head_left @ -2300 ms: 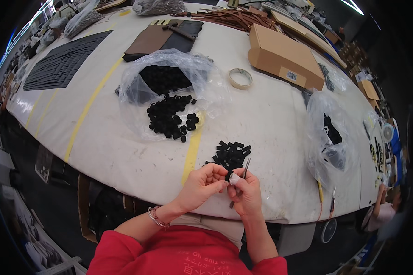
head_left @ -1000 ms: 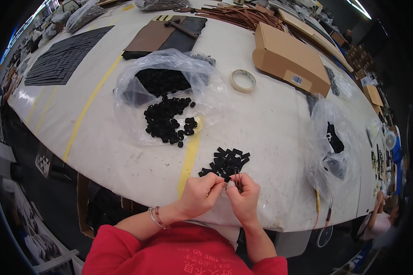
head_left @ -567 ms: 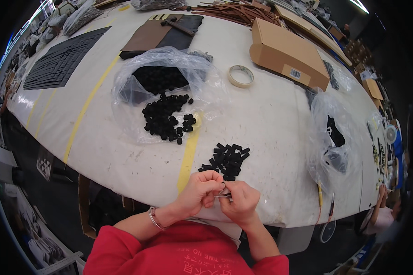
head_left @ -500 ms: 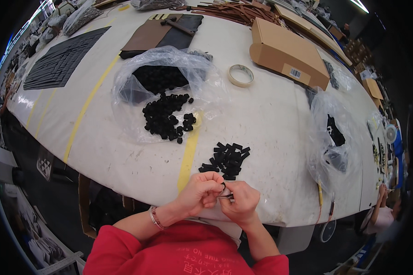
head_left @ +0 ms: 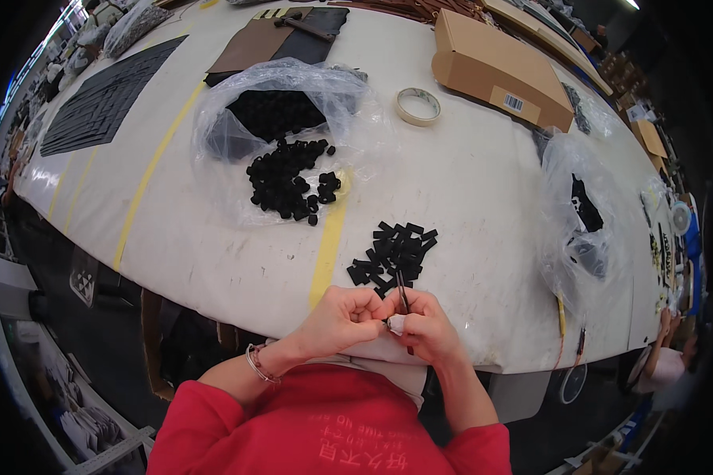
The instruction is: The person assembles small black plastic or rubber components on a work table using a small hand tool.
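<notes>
Both hands meet just past the table's near edge. My left hand [head_left: 342, 321] is closed in a pinch on a small black piece [head_left: 386, 323], mostly hidden by the fingertips. My right hand [head_left: 426, 328] is closed around a slim, dark metal tool [head_left: 404, 291] with two narrow blades or prongs pointing away from me; its exact kind is unclear. Something white [head_left: 396, 323] shows at the right thumb and finger, perhaps a wrapping. Just beyond the hands lies a loose pile of short black fabric-like strips [head_left: 396, 252].
A clear plastic bag [head_left: 214, 150] spills small black rolled pieces [head_left: 285, 178] at the left. Beyond stand a tape roll [head_left: 417, 107] and a cardboard box [head_left: 499, 67]. Another plastic bag [head_left: 562, 237] lies right, dark flat strips [head_left: 111, 95] far left. Another person [head_left: 661, 360] is at far right.
The tool in my right hand now points up and away from me instead of lying across the fingers. My hands stay together, and the whole view has shifted slightly.
</notes>
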The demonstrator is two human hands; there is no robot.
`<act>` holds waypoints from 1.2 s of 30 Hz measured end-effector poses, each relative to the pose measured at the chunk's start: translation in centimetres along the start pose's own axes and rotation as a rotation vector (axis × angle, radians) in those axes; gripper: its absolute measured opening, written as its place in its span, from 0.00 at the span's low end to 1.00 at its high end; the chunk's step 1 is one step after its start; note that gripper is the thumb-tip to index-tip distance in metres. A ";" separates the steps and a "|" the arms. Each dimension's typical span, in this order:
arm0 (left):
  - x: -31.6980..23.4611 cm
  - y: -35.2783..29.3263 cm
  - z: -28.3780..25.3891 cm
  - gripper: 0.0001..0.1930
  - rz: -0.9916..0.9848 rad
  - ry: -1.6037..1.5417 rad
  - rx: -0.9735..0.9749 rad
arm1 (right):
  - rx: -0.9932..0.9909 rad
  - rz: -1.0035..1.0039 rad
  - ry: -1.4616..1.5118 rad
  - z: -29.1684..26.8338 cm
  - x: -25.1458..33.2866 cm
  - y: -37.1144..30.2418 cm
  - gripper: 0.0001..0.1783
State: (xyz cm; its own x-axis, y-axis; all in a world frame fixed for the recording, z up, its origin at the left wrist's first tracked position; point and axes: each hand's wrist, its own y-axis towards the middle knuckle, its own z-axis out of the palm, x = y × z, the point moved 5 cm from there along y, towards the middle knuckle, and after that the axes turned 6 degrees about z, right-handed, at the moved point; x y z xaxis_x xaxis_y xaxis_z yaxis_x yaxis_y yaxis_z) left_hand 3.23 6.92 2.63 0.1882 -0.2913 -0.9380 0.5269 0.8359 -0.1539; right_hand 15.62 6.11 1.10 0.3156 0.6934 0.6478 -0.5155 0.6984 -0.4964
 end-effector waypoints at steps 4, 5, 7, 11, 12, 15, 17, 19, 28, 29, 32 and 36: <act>0.0 -0.2 0.1 0.03 -0.014 0.021 0.020 | 0.129 -0.013 0.123 0.2 -1.0 0.1 0.06; 0.1 -0.2 0.2 0.03 -0.043 0.042 0.021 | 0.161 -0.016 0.146 0.3 -1.1 0.1 0.06; -0.2 -0.2 0.2 0.02 -0.022 0.071 0.031 | 0.193 -0.019 0.156 0.4 -1.3 0.0 0.06; -0.5 -0.5 0.1 0.02 -0.040 0.130 0.018 | 0.133 -0.011 0.074 0.4 -1.2 -0.3 0.06; -0.6 -0.5 0.0 0.02 0.004 0.225 -0.005 | 0.104 -0.009 0.046 0.3 -1.2 -0.3 0.06; -1.7 -0.4 0.2 0.02 0.365 0.649 -0.120 | -0.132 -0.201 -0.202 0.1 -0.1 -0.1 0.06; -2.8 -0.9 1.5 0.02 0.887 1.084 -0.223 | -0.313 -0.401 -0.437 0.6 0.8 0.2 0.04; -2.2 -0.1 1.3 0.02 0.902 1.139 -0.225 | -0.430 -0.492 -0.614 1.1 1.6 0.3 0.03; 1.1 1.1 -1.9 0.05 -0.098 -0.495 -0.170 | -0.273 -0.393 -0.840 0.9 2.9 -1.4 0.11; 1.3 1.2 -1.8 0.06 -0.153 -0.503 -0.149 | -0.265 -0.393 -0.881 0.8 2.8 -1.4 0.11; 1.8 1.4 -1.6 0.07 -0.234 -0.606 -0.083 | -0.207 -0.370 -0.938 0.5 2.4 -1.3 0.12; 2.0 1.3 -1.8 0.07 -0.243 -0.735 -0.021 | -0.213 -0.245 -0.884 0.2 1.4 -1.3 0.13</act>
State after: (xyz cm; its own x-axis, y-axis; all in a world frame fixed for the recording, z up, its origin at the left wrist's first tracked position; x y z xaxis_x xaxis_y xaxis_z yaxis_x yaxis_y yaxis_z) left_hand 2.80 8.27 -0.01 0.5747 -0.6957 -0.4311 0.6094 0.7153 -0.3420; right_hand 16.60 6.11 2.77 -0.3682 0.1980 0.9084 -0.3310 0.8851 -0.3271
